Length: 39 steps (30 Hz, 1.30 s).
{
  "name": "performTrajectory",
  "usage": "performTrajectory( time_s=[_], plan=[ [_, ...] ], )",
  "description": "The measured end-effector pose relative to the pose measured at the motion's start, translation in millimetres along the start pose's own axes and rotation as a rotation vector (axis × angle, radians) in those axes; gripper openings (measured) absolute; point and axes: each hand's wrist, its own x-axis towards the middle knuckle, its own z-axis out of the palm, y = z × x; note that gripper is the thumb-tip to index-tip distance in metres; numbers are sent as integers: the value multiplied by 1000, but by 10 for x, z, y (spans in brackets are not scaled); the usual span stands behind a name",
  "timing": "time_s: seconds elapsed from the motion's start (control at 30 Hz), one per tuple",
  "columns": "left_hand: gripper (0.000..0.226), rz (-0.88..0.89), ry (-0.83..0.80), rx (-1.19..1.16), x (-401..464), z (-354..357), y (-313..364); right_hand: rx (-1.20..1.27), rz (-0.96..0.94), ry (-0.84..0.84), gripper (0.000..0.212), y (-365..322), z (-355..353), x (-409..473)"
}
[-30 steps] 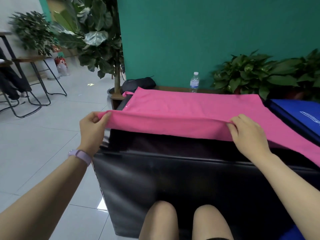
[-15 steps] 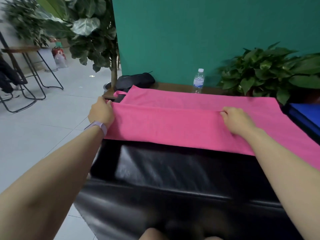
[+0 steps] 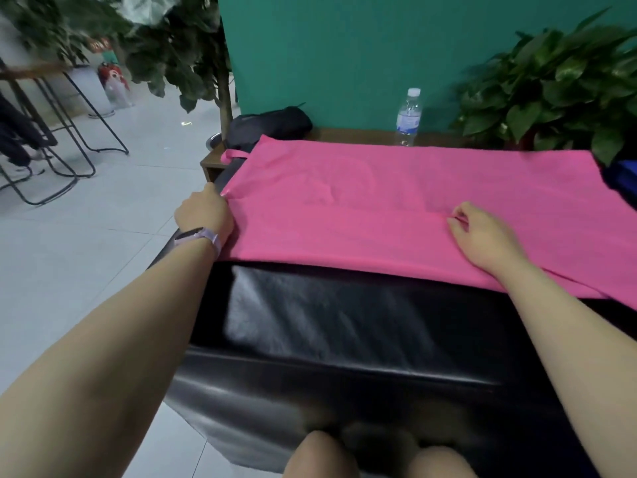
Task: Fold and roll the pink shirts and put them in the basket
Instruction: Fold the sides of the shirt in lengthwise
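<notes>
A pink shirt (image 3: 362, 201) lies spread flat across the far part of a black leather bench (image 3: 327, 322). Its near portion is folded over onto itself, with the folded edge running between my two hands. My left hand (image 3: 205, 215) grips the shirt's left edge at the end of that fold. My right hand (image 3: 482, 236) rests on the cloth toward the right and pinches the folded edge with thumb and fingertips. No basket is in view.
A water bottle (image 3: 409, 117) and a black bag (image 3: 269, 127) sit on a wooden ledge behind the bench. Green plants (image 3: 558, 88) stand at the right, a blue item (image 3: 624, 177) at the right edge. Stools (image 3: 62, 132) stand on the tiled floor at the left.
Both hands carried the shirt's near edge away from me and laid it down on the shirt, making a fold. The camera tilted down toward the bench.
</notes>
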Motion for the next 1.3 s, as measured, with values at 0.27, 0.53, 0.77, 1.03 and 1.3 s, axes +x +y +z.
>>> performTrajectory(
  time_s=[0.27,0.53,0.77,1.03,1.3],
  plan=[
    [22,-17,75,-53,-929,-399,-534,24,-31,-35,10,-157,-247,-765],
    [29,-52,8,-13,-1352,-759,-982,82,-49,-54,12,-272,-379,-1412],
    [23,39,-87,137,-1179,-822,-858,76,6,-5,23,-373,-428,-1437],
    [20,197,176,81,-1453,-1064,-268,-122,-9,6,13,-409,-385,-1412],
    [34,849,-286,-488,-3138,-1097,1964,-118,-31,-51,22,-453,-532,-1525]
  ],
)
